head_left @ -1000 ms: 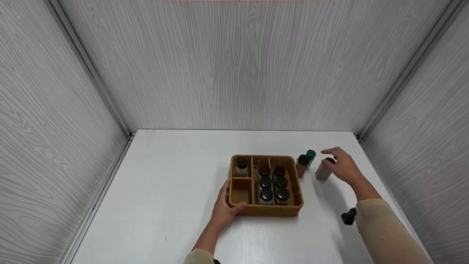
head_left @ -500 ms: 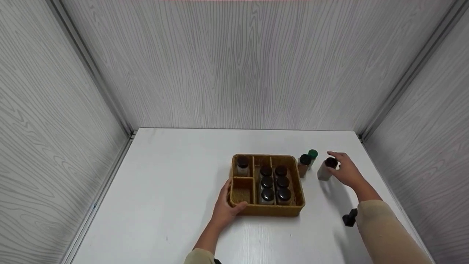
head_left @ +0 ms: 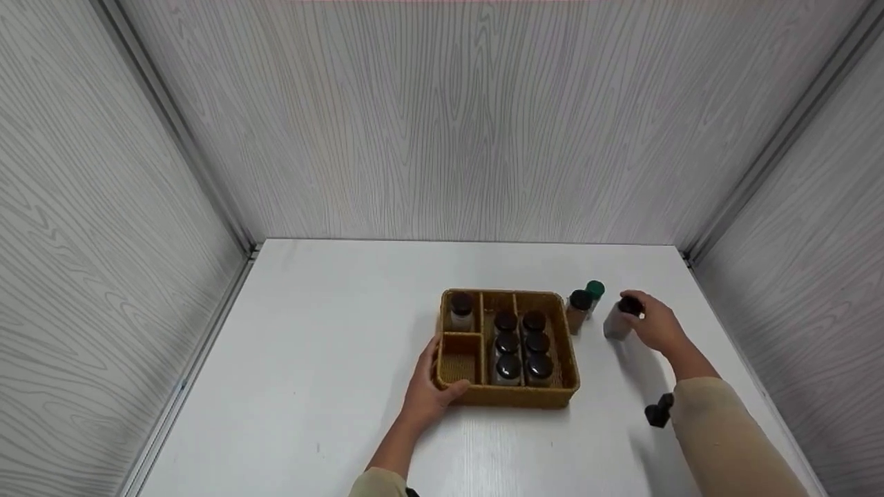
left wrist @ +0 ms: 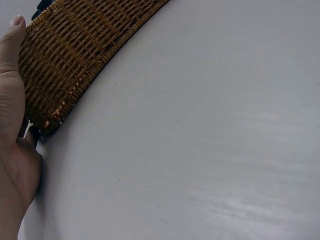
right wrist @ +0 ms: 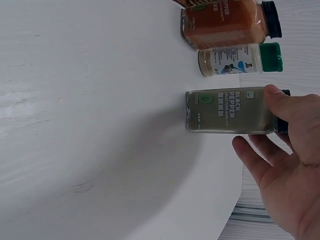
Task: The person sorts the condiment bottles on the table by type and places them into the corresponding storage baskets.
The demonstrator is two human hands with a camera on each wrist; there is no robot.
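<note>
- Our right hand had closed in since the earlier frame, its fingers pinching the black pepper jar right of the basket.
- Our left hand gripped the basket's front-left corner.
- We counted seven jars already inside the basket; three, pepper included, remained outside, to its right.

The head view looks forward and down from above; close across the flat white surface, the left wrist view shares its brown woven rectangular basket, the right its black-capped transparent bottle.
</note>
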